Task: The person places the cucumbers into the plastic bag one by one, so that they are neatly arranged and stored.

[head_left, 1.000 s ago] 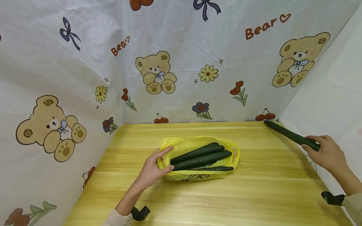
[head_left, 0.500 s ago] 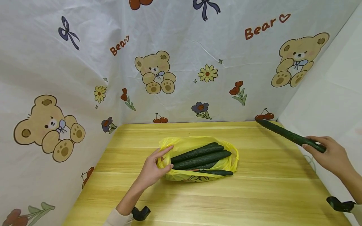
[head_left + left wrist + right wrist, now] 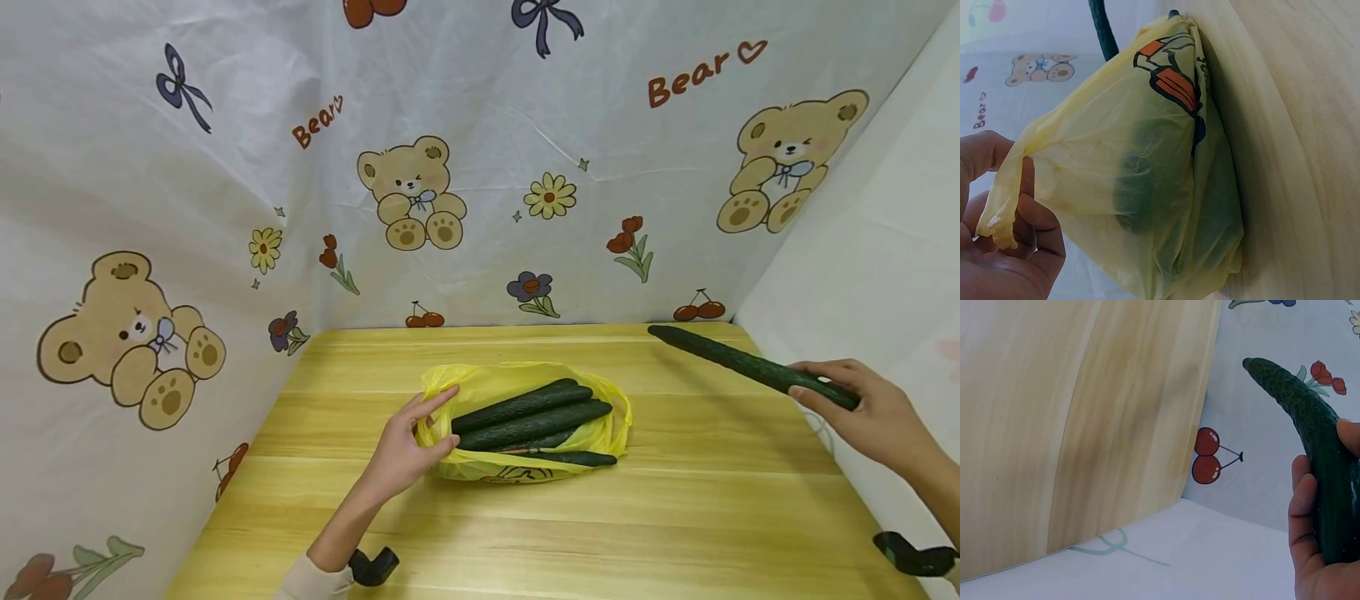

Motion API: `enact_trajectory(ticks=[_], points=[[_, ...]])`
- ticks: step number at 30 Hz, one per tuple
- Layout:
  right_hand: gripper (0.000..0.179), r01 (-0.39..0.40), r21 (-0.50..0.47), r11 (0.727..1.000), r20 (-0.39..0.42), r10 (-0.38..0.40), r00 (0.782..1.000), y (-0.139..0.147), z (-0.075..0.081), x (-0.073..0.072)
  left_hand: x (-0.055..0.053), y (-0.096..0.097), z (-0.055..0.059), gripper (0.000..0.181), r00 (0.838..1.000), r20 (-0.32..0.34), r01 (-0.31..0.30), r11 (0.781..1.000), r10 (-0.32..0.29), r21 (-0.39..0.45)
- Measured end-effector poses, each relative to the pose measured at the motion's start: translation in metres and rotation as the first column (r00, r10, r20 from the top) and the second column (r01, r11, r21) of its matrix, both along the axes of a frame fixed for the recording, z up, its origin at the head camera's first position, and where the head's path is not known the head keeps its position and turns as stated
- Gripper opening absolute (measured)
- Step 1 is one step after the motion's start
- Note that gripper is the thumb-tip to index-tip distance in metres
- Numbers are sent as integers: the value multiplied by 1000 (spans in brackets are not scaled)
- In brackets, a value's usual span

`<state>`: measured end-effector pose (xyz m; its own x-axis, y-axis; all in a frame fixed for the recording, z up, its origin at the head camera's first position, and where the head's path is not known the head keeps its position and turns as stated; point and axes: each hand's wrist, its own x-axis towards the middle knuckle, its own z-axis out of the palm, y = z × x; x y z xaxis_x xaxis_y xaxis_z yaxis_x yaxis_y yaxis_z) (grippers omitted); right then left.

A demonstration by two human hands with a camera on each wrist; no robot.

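My right hand [image 3: 870,412] grips a long dark green cucumber [image 3: 738,360] near one end, its far tip angled up and left over the right side of the table. The right wrist view shows fingers and thumb wrapped round that cucumber [image 3: 1313,431]. At mid table lies a yellow plastic bag [image 3: 517,375] with its mouth spread, holding several cucumbers [image 3: 536,423]. My left hand [image 3: 408,446] pinches the bag's left edge. In the left wrist view, a gathered fold of the bag [image 3: 1104,156] sits between the thumb and fingers, and dark cucumbers show through the thin plastic.
The wooden table [image 3: 600,542] runs back to a white sheet [image 3: 480,100] printed with bears and flowers. More white sheeting hangs at the left, and a plain white side panel [image 3: 885,250] stands along the right edge, close to my right hand.
The cucumber in my right hand has swung leftward at its far tip, toward the bag, while that hand has shifted slightly. My left hand keeps its hold on the bag.
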<state>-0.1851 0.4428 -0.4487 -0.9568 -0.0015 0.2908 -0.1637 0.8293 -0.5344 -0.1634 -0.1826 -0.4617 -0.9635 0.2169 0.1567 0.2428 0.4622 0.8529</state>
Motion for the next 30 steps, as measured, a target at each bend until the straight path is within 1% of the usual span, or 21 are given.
enact_trajectory(ticks=[6,12,20,24,27,30], points=[[44,-45,-26,999,5,45,999,-7,6,6,0,0,1,68,1000,8,0,1000,0,-8],[41,-114,-83,990,-4,114,993,-13,12,11,0,0,0,68,1000,-1,1,1000,-1,-9],[38,-212,-119,970,-42,208,977,-24,16,14,0,1,1,68,1000,8,7,1000,-7,17],[36,-265,-150,953,-59,258,964,-30,17,15,0,1,1,68,1000,3,9,1000,-9,17],[37,-283,-167,944,-60,277,959,-37,20,15,-1,1,1,67,1000,-2,4,1000,-4,15],[37,-284,-172,943,-45,280,959,-43,22,15,-1,1,1,67,1000,-2,3,1000,-3,20]])
